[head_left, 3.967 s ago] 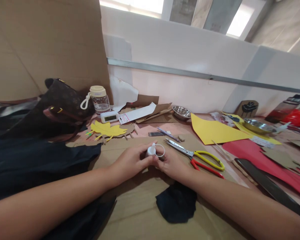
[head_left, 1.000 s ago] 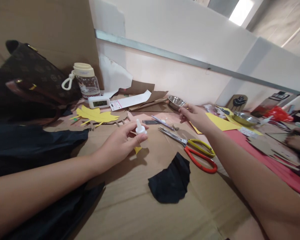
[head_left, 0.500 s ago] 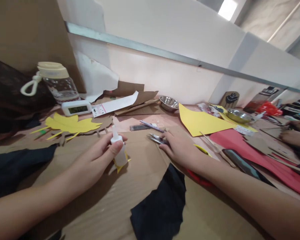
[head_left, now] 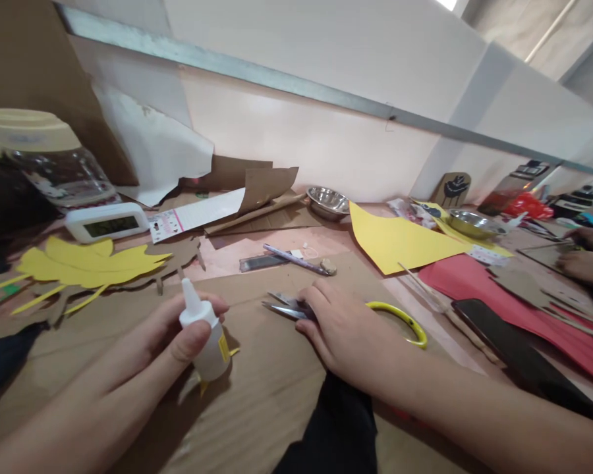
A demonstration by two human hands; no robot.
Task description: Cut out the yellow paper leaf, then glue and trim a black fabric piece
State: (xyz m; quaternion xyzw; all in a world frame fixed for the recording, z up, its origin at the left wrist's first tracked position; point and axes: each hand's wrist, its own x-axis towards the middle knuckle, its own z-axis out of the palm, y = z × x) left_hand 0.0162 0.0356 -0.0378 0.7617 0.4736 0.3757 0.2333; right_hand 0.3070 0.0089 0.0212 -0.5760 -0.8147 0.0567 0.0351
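Observation:
My left hand (head_left: 163, 355) is closed around a small white glue bottle (head_left: 208, 355), its pointed nozzle upward. A small yellow paper scrap (head_left: 234, 351) shows just beside the bottle's lower part. My right hand (head_left: 340, 329) is closed over the middle of a pair of scissors (head_left: 284, 307) on the cardboard (head_left: 257, 408). The blades point left, slightly apart, and a yellow handle loop (head_left: 415, 332) shows beyond the hand. Below my right wrist lies a black piece (head_left: 336, 428), partly covered by the arm.
A yellow leaf-like cutout (head_left: 84, 263), a white digital clock (head_left: 109, 224) and a clear bottle (head_left: 54, 164) are at left. A pen (head_left: 296, 259) and metal bowl (head_left: 327, 203) lie ahead. Yellow paper (head_left: 400, 237) and red paper (head_left: 474, 289) are at right, near another person's hands (head_left: 586, 260).
The view has shifted closer and to the right. The glue bottle stays in my left hand and now appears lower left. My right hand stays on the scissors, and more of the yellow loop shows.

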